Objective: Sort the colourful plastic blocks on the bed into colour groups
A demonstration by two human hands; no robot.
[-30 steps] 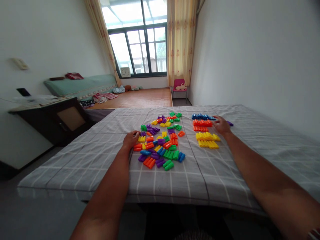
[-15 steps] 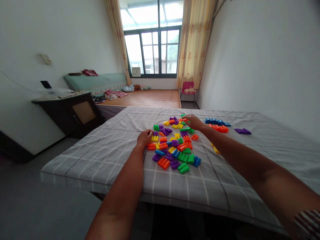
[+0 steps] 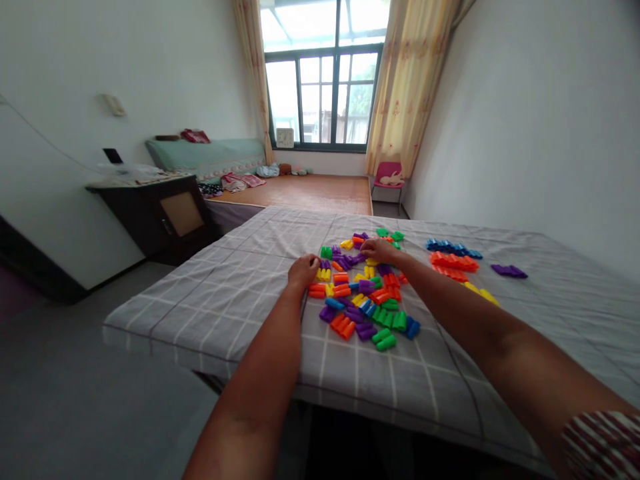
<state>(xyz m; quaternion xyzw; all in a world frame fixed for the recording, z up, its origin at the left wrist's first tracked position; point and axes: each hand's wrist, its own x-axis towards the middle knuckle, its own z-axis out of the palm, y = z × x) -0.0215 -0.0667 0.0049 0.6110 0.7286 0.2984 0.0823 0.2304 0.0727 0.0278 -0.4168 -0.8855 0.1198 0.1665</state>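
A loose pile of small plastic pieces shaped like joined tubes, in orange, green, purple, yellow and blue, lies on the checked cloth. At the pile's left edge rests my left hand, its fingers curled beside purple and yellow pieces; whatever they hold is hidden. My right hand reaches over the far part of the pile with fingers bent down and together. Its fingertips are at a purple piece, and I cannot make out the grip. Green pieces lie just beyond that hand.
Right of the pile are rows of blue pieces, orange pieces and yellow pieces, partly behind my right forearm. A purple group lies farther right. Beyond the table stand a low bed, a dark cabinet and a pink chair.
My right hand has come nearer and left from the far green pieces, uncovering them. My left hand stays at the pile's left edge. The whole view has shifted slightly.
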